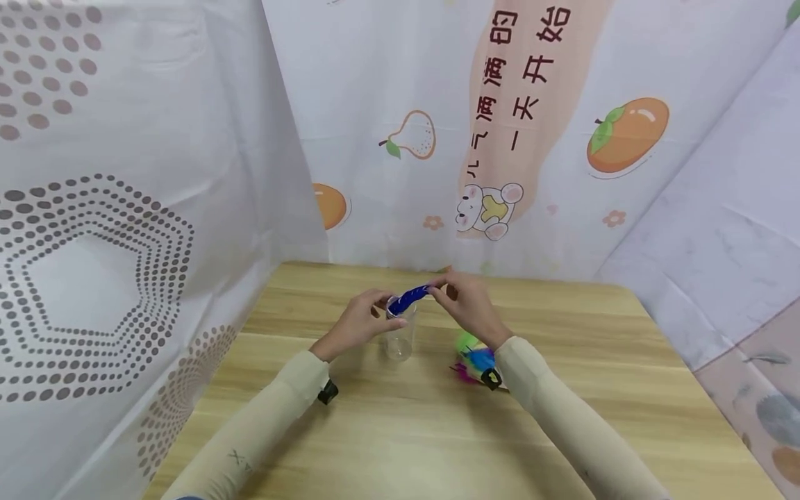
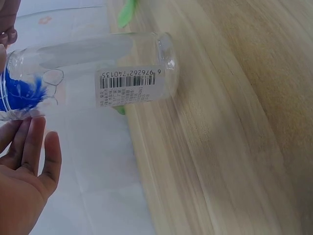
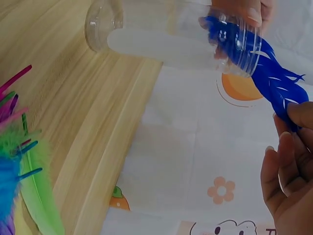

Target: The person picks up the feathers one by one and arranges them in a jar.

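A clear plastic jar (image 1: 400, 345) is upright over the table, open at the top; I cannot tell whether its base touches the wood. My left hand (image 1: 357, 321) holds it near the rim. A blue feather (image 1: 409, 298) slants through the jar's mouth, its lower part inside and its upper part sticking out to the right. Between thumb and fingers, my right hand (image 1: 467, 303) pinches the outer end of that feather. Fluffy blue barbs show through the jar wall in the left wrist view. A barcode label (image 2: 129, 85) is stuck on the jar.
Loose feathers (image 3: 41, 196) in green, blue, pink and purple lie in a pile on the wooden table (image 1: 400, 444), beneath my right forearm. A printed white cloth (image 1: 387, 208) hangs along the table's far edge, and another cloth (image 1: 250, 173) covers the left side.
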### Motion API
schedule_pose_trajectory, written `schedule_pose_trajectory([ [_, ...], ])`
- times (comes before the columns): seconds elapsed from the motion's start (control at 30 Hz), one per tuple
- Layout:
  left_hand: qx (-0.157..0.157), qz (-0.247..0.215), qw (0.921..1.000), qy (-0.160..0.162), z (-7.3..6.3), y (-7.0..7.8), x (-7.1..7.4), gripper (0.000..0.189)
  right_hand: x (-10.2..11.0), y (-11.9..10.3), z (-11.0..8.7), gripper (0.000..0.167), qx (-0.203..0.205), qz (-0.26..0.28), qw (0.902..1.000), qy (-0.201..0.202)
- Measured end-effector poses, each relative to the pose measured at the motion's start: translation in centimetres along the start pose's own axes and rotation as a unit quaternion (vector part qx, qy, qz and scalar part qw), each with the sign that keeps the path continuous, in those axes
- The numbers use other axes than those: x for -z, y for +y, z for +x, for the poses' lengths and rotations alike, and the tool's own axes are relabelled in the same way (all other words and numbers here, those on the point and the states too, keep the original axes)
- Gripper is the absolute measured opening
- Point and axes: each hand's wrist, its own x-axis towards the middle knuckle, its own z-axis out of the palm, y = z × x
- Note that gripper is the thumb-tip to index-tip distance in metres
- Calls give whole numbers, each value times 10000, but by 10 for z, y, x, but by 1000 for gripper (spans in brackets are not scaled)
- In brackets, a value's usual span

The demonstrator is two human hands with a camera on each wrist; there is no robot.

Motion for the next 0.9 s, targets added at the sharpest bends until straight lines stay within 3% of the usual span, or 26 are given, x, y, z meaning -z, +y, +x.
schedule_pose_trajectory([
  [0.2, -145, -6, 9998, 106, 5, 1, 1, 52, -3, -5, 9, 11, 63, -97, 9998, -175],
  [0.9, 73, -46, 10000, 13, -4, 2, 0, 53, -26, -15, 14, 4, 329, -311, 9972, -588],
])
